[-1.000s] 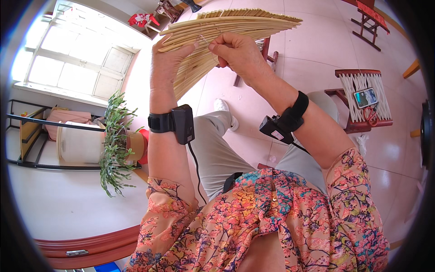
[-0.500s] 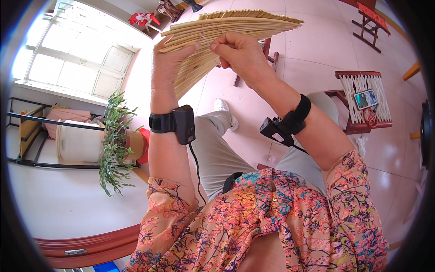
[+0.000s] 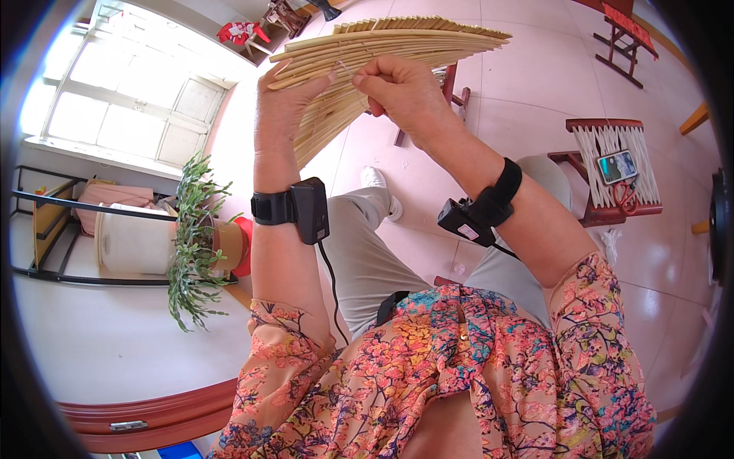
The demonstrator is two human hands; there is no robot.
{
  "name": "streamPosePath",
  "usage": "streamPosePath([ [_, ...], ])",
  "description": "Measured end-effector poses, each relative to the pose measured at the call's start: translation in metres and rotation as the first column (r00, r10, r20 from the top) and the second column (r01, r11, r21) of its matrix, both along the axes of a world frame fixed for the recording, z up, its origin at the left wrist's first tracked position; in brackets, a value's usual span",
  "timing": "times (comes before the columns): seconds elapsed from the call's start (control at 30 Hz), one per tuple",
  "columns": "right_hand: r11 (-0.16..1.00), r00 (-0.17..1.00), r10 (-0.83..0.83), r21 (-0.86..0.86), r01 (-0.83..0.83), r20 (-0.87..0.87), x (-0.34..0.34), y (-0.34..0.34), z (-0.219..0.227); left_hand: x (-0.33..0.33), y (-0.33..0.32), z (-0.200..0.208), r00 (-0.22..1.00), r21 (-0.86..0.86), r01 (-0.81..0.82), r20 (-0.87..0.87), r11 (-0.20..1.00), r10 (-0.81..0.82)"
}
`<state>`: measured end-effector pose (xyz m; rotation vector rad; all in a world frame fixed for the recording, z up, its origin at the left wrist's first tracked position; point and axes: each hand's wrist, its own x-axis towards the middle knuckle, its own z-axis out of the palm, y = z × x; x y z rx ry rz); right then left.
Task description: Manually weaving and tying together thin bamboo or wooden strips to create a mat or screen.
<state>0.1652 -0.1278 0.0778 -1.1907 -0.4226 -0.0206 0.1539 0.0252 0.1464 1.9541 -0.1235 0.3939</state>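
A wide panel of straw-coloured stalks (image 3: pixel 413 44), laid side by side with stepped ends along its far edge, is held up at the top of the view. My left hand (image 3: pixel 284 103) is closed on its left end, thumb on the near face and the other fingers mostly hidden behind. Close beside that thumb, my right hand (image 3: pixel 404 90) is closed in a pinch in front of the panel. A thin pale thread (image 3: pixel 343 69) runs between the left thumb and the right fingertips. Whether a needle is in the pinch is too small to see.
To the right stands a low corded stool (image 3: pixel 627 141) bearing a phone (image 3: pixel 616 166) and red-handled scissors (image 3: pixel 626 196). Another folding stool (image 3: pixel 623 46) is at the far right. Left are a potted plant (image 3: pixel 200 245) and a black metal rack (image 3: pixel 92 205) below a window.
My right hand has shifted very slightly, and the thread by its fingertips lies a little differently. My left hand and the stalk panel have hardly moved.
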Motion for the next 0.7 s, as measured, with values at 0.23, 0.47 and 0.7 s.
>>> streamPosePath([
  [0.23,0.999,1.000,-0.018,-0.029,0.018,-0.002,0.0005,-0.0016,0.0007,0.0023,0.0019,-0.0005,1.000,0.009,0.008,0.012,1.000,-0.008],
  [0.47,0.995,0.999,-0.038,-0.089,0.035,-0.031,-0.0016,-0.0036,0.0049,0.0058,0.0059,-0.0054,0.999,-0.011,0.030,0.035,0.999,-0.030],
  [0.7,0.999,0.999,-0.019,-0.044,0.017,-0.037,0.0065,-0.0073,0.0022,0.0052,0.0063,-0.0010,0.998,0.024,0.065,0.022,0.998,-0.065],
])
